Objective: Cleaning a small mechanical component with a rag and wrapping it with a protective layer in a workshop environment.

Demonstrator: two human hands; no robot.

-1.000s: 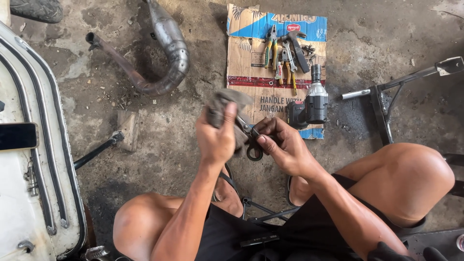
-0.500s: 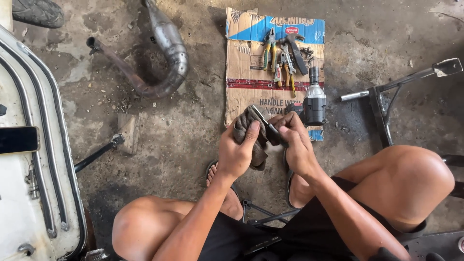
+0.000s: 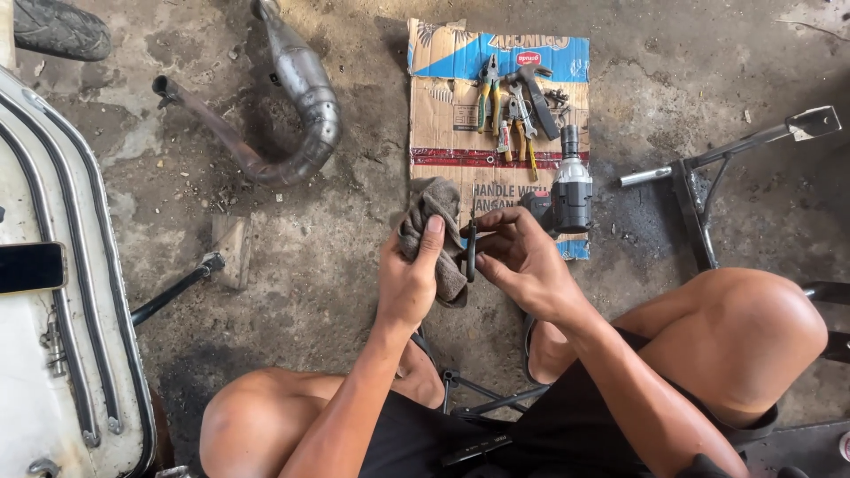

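Upper left: curved metal exhaust pipe [image 3: 297,97] on the concrete floor
Top centre: flattened cardboard [image 3: 443,124] — pliers [image 3: 488,93] and impact driver [image 3: 571,190] lying on it
Right: metal stand [image 3: 708,168]

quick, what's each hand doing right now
left hand: closed on a grey rag
right hand: fingers pinching a thin dark rod

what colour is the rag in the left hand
Grey-brown and grimy: the rag in the left hand, seen from the head view.
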